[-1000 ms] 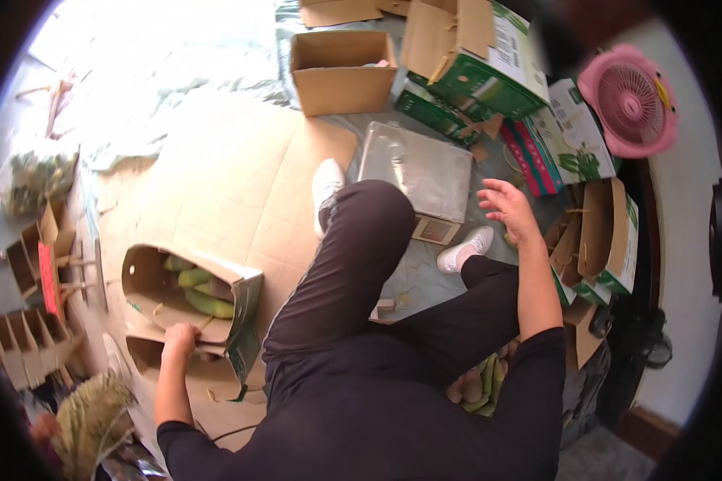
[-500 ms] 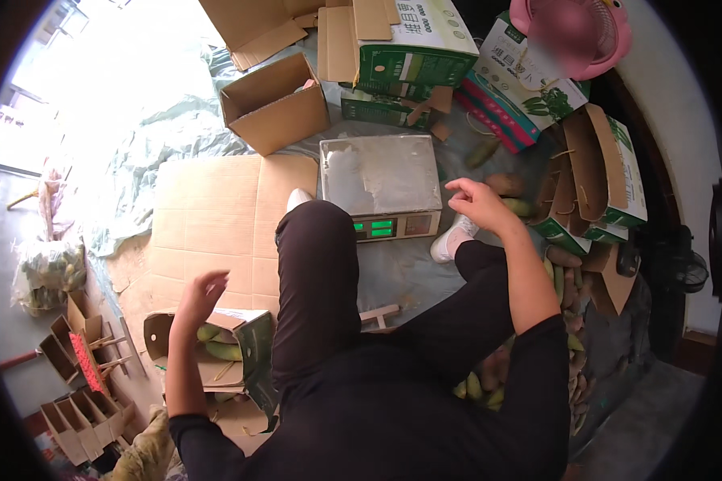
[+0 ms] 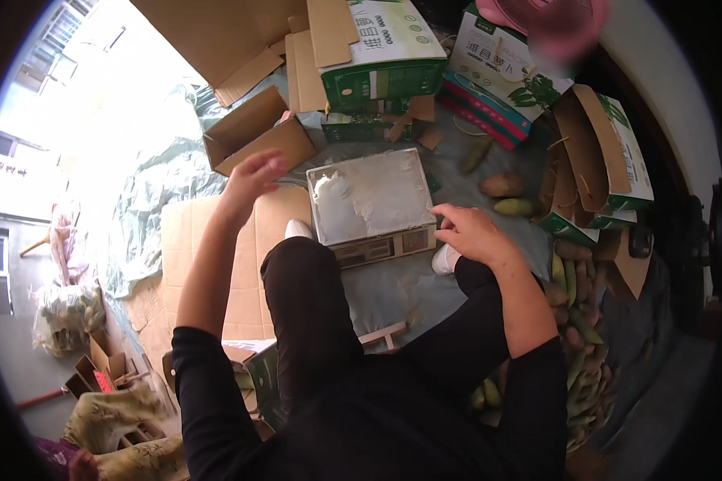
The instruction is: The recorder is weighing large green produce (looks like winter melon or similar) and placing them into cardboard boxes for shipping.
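Seated person: right hand (image 3: 472, 232), fingers loosely spread and holding nothing, rests against the grey flat-topped metal weighing scale (image 3: 369, 196); left hand (image 3: 253, 172), open and empty, hovers near the small open brown cardboard box (image 3: 257, 136).

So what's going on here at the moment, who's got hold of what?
A person in black sleeves sits on the floor with a flat grey metal weighing scale in front of them. The right hand rests at the scale's right front corner; the left hand is raised, open and empty, above the flattened brown cardboard sheet, near an open brown cardboard box. The scale's platform holds nothing. Green and brownish mangoes lie loose to the right, beside green-and-white printed cartons.
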The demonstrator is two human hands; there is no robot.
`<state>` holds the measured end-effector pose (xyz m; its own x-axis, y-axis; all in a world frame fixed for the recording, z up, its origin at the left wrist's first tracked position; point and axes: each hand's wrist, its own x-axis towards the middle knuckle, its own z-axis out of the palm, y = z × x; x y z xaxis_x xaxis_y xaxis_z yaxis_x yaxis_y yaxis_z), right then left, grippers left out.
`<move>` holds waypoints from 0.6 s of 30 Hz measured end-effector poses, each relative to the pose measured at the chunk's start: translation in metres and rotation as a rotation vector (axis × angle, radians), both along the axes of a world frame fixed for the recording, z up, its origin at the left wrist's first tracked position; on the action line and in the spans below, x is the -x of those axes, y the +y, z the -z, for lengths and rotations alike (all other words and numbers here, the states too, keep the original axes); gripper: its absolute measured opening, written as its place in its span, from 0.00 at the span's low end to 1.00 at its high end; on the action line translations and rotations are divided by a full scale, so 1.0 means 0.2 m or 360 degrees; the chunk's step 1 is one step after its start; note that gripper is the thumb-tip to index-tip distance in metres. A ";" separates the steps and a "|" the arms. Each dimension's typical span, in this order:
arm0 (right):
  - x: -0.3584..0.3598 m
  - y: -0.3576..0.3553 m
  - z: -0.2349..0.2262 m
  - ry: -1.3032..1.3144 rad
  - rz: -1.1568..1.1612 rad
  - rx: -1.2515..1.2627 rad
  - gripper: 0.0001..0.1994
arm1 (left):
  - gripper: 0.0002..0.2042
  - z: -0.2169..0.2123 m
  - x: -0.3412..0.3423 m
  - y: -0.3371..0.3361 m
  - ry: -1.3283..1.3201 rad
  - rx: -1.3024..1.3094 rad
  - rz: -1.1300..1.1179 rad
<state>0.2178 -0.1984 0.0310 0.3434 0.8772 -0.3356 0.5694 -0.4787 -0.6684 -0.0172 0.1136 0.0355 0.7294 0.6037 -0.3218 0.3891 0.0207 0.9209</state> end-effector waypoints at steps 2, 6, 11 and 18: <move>0.00 0.00 -0.01 0.0020 0.0017 0.0000 0.19 | 0.23 -0.02 -0.16 0.06 -0.0165 0.0131 -0.0166; -0.01 0.00 -0.02 -0.0016 -0.0066 -0.0023 0.19 | 0.26 -0.01 -0.44 0.22 -0.0187 0.0138 -0.0288; -0.01 0.00 -0.03 -0.0054 -0.0065 0.0033 0.19 | 0.29 0.11 -0.74 0.44 -0.0283 0.0281 -0.0380; -0.01 0.01 -0.02 -0.0075 -0.0089 0.0024 0.19 | 0.23 0.25 -1.10 0.55 -0.0531 0.0568 -0.0449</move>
